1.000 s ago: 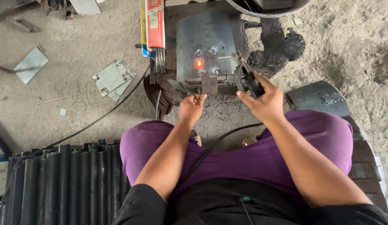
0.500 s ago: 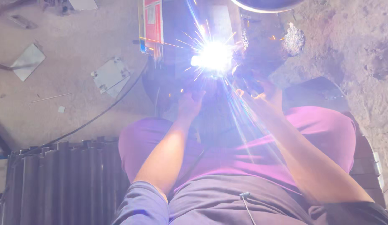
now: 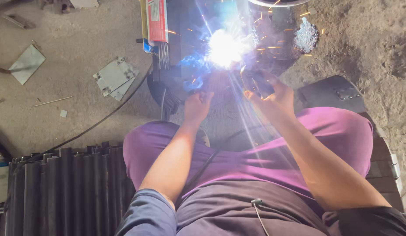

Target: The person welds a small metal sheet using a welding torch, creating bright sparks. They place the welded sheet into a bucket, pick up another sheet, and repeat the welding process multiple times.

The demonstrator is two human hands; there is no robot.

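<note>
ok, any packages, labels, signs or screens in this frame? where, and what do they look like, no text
Long narrow red and white rod packet with a blue lower end: at the top edge, left of the bright welding arc, standing lengthwise away from the person, thin grey rods sticking out of its near end.
No signs or screens in view.
The right hand holds a dark electrode holder; the left hand is near the arc.

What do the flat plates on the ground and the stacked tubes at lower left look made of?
The flat plates: probably bare sheet steel, dull grey, with straight-cut edges. The stacked tubes: likely dark metal pipe, matt black and round in section, though the finish is hard to tell.
</note>
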